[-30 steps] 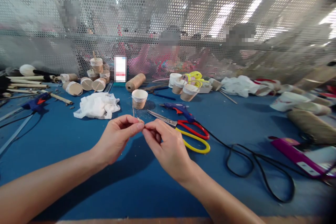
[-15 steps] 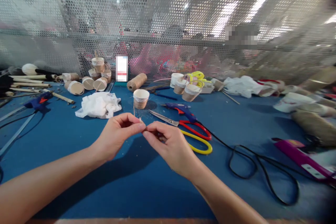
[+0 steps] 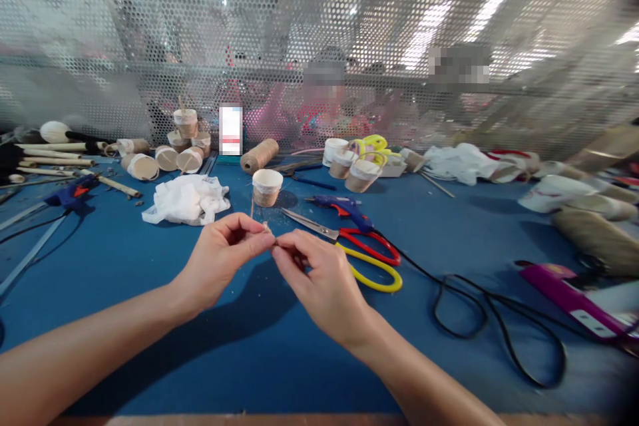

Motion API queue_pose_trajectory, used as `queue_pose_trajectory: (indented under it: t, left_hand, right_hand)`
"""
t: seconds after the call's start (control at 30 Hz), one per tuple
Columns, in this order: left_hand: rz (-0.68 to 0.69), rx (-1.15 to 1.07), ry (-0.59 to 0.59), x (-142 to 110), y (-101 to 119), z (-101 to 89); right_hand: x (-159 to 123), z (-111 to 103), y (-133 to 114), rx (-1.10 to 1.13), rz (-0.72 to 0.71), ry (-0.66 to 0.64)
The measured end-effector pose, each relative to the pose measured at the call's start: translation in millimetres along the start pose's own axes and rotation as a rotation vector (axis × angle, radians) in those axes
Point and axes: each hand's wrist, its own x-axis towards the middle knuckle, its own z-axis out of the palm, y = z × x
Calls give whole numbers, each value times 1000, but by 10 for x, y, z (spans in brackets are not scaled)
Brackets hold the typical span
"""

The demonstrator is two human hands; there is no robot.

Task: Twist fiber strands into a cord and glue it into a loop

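My left hand [image 3: 224,256] and my right hand [image 3: 317,279] meet over the blue table, fingertips pinched close together. Between them is a small pale piece, seemingly a bit of twine [image 3: 266,225], mostly hidden by the fingers. A thin light-brown strand [image 3: 252,208] rises from behind my left fingers beside a small pot [image 3: 267,189] wrapped in brown twine with a white rim. Just right of the fingertips lie scissors [image 3: 369,269] with red and yellow handles, blades pointing up-left. Beyond them rests a blue glue gun [image 3: 344,208] with a black cord.
A crumpled white cloth [image 3: 187,200], a twine spool [image 3: 259,156] and stacked pots [image 3: 186,123] stand at the back left. A second glue gun [image 3: 74,194] lies far left. More pots [image 3: 363,176] sit behind. A purple power strip [image 3: 564,296] and looped cord [image 3: 504,319] are right.
My hands stay pinched together in nearly the same spot, with only slight finger movement at the small piece. The whole view has shifted slightly; nothing on the table has visibly moved.
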Motion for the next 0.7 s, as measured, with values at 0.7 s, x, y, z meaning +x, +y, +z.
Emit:
queue_pose_trajectory:
  t: [0.7]
  left_hand:
    - [-3,-12,-72,35,100,-18]
  right_hand:
    - [58,-92,45,467,255,-240]
